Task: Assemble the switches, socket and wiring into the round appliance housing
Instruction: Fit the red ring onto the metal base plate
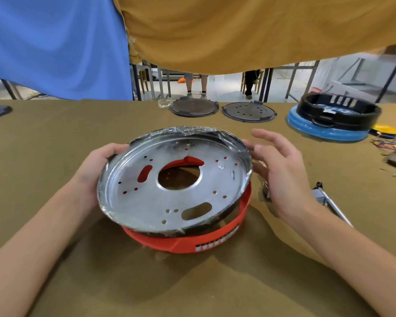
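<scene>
Two hands are on the round housing at the middle of the frame. My left hand (98,165) grips the left rim of the silver metal pan (169,179), fingers curled over its film-wrapped edge. My right hand (281,175) is open, fingers spread and relaxed, just beside the pan's right rim and holding nothing. The pan sits tilted in the red plastic base (204,239), raised on the right, so I judge I am only seating or positioning the shell; no switch or socket is fitted yet. The loose wiring (391,145) lies well apart at the right edge of the frame. Next I should settle the pan square in the base, then bring the wires over. A metal tool (329,200) lies just right of my right hand.
</scene>
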`<control>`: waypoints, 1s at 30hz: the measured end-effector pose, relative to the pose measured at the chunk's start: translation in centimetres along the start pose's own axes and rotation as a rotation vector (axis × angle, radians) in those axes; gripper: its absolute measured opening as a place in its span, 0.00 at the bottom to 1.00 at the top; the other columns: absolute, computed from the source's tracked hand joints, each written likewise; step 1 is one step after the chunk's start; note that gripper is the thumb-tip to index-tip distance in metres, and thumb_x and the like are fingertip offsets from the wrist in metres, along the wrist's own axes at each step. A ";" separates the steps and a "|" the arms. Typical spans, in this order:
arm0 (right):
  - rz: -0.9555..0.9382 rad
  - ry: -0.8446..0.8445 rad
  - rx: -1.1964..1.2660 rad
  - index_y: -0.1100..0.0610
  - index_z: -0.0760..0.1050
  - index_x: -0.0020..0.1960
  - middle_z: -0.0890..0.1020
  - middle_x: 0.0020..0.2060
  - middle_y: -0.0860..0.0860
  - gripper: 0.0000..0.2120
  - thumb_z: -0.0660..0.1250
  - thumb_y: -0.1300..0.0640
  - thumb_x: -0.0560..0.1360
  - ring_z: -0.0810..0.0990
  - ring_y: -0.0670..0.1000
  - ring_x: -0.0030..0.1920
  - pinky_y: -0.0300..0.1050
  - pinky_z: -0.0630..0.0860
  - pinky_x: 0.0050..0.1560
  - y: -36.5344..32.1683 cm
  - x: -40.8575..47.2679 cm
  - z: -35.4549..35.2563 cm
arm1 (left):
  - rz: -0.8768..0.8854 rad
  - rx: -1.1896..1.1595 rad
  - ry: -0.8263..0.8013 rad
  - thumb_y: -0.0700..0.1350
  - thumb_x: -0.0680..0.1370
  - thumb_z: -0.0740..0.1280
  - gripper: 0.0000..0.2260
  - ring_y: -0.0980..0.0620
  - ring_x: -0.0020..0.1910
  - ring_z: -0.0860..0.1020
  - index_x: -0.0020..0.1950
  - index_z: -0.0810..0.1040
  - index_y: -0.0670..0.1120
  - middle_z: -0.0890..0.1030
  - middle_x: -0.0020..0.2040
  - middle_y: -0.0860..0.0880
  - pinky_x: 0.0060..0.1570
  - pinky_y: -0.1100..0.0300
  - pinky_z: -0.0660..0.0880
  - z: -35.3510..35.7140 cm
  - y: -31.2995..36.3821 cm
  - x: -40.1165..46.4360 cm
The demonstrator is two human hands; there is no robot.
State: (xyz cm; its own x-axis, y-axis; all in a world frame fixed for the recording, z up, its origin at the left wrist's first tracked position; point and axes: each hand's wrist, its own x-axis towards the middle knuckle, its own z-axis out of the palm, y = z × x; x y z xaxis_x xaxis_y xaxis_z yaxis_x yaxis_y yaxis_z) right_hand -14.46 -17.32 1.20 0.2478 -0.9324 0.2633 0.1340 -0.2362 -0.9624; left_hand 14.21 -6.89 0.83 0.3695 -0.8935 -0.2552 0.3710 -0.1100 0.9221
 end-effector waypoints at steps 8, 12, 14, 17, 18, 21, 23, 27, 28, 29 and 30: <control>0.041 0.098 -0.101 0.51 0.78 0.55 0.85 0.40 0.42 0.13 0.65 0.66 0.76 0.84 0.41 0.41 0.37 0.80 0.40 0.5 0.4 -0.3 | 0.063 0.063 -0.094 0.49 0.77 0.64 0.10 0.48 0.35 0.81 0.44 0.84 0.48 0.82 0.39 0.47 0.41 0.52 0.79 0.5 -0.2 -0.1; 0.045 0.124 -0.123 0.50 0.79 0.54 0.85 0.41 0.41 0.13 0.65 0.65 0.76 0.84 0.42 0.41 0.38 0.82 0.40 0.9 0.6 -0.5 | 0.048 0.105 -0.087 0.46 0.75 0.65 0.08 0.47 0.34 0.81 0.42 0.83 0.46 0.82 0.38 0.45 0.39 0.53 0.80 0.8 -0.4 0.0; 0.045 0.119 -0.122 0.50 0.79 0.53 0.85 0.41 0.41 0.13 0.64 0.65 0.76 0.83 0.42 0.42 0.38 0.82 0.41 1.0 0.6 -0.4 | 0.039 0.123 -0.076 0.45 0.75 0.65 0.10 0.47 0.33 0.82 0.41 0.85 0.46 0.84 0.37 0.44 0.33 0.55 0.81 0.7 -0.4 0.0; 0.045 0.096 -0.122 0.50 0.79 0.53 0.85 0.41 0.42 0.11 0.65 0.64 0.77 0.83 0.41 0.41 0.35 0.80 0.39 1.1 0.7 -0.4 | 0.053 0.150 -0.087 0.43 0.77 0.63 0.11 0.46 0.34 0.83 0.43 0.86 0.47 0.85 0.40 0.44 0.31 0.54 0.80 0.6 -0.2 0.0; 0.045 0.087 -0.118 0.50 0.79 0.53 0.85 0.42 0.43 0.10 0.66 0.64 0.77 0.83 0.41 0.41 0.33 0.79 0.38 0.9 0.8 -0.5 | 0.062 0.160 -0.086 0.43 0.77 0.63 0.12 0.46 0.35 0.84 0.44 0.86 0.48 0.85 0.41 0.44 0.32 0.54 0.81 0.5 -0.1 -0.1; 0.028 0.120 -0.096 0.52 0.79 0.52 0.85 0.45 0.49 0.08 0.65 0.62 0.78 0.84 0.44 0.45 0.36 0.81 0.43 -0.5 2.1 -1.7 | 0.094 0.182 -0.110 0.41 0.77 0.63 0.13 0.47 0.37 0.85 0.44 0.87 0.49 0.86 0.43 0.44 0.33 0.54 0.81 0.2 0.1 -0.2; 0.025 0.162 -0.153 0.53 0.79 0.52 0.84 0.47 0.51 0.08 0.63 0.63 0.78 0.84 0.48 0.47 0.40 0.81 0.46 -1.2 3.5 -3.3 | 0.090 0.167 -0.124 0.43 0.74 0.65 0.10 0.46 0.37 0.85 0.44 0.87 0.49 0.86 0.43 0.44 0.33 0.54 0.81 0.2 0.0 -0.4; 0.161 -0.016 -0.462 0.57 0.80 0.52 0.84 0.45 0.55 0.08 0.65 0.64 0.77 0.80 0.49 0.43 0.42 0.80 0.45 -0.9 5.0 -5.7 | 0.084 0.146 -0.110 0.47 0.70 0.67 0.10 0.45 0.36 0.84 0.43 0.87 0.47 0.85 0.40 0.43 0.34 0.53 0.81 0.5 -0.5 -1.2; 0.164 -0.058 -0.522 0.55 0.81 0.51 0.84 0.45 0.54 0.07 0.66 0.64 0.77 0.80 0.49 0.43 0.41 0.80 0.44 -0.8 5.2 -5.9 | 0.079 0.141 -0.089 0.47 0.69 0.68 0.10 0.45 0.36 0.84 0.43 0.87 0.46 0.85 0.41 0.43 0.35 0.54 0.82 0.6 -0.6 -1.4; 0.141 -0.075 -0.561 0.54 0.81 0.50 0.84 0.45 0.53 0.07 0.66 0.62 0.77 0.81 0.49 0.44 0.41 0.79 0.44 -0.7 5.3 -6.2 | 0.077 0.143 -0.070 0.47 0.69 0.67 0.10 0.45 0.36 0.84 0.43 0.87 0.46 0.85 0.41 0.43 0.35 0.54 0.82 0.7 -0.8 -1.6; 0.108 -0.073 -0.581 0.52 0.81 0.49 0.84 0.45 0.51 0.06 0.67 0.60 0.77 0.81 0.49 0.46 0.41 0.79 0.44 -0.7 5.5 -6.4 | 0.081 0.147 -0.056 0.47 0.69 0.67 0.10 0.45 0.35 0.84 0.42 0.87 0.46 0.85 0.40 0.43 0.34 0.55 0.81 0.8 -0.9 -1.8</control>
State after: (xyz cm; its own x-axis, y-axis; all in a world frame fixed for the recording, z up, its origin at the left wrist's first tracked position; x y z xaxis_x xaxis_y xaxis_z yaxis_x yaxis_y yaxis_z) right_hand -19.36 -24.02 2.90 0.2989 -0.9431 0.1457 -0.4380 -0.2712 -0.8571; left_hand 12.51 -5.52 0.70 0.3440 -0.9243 -0.1657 0.2118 -0.0955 0.9726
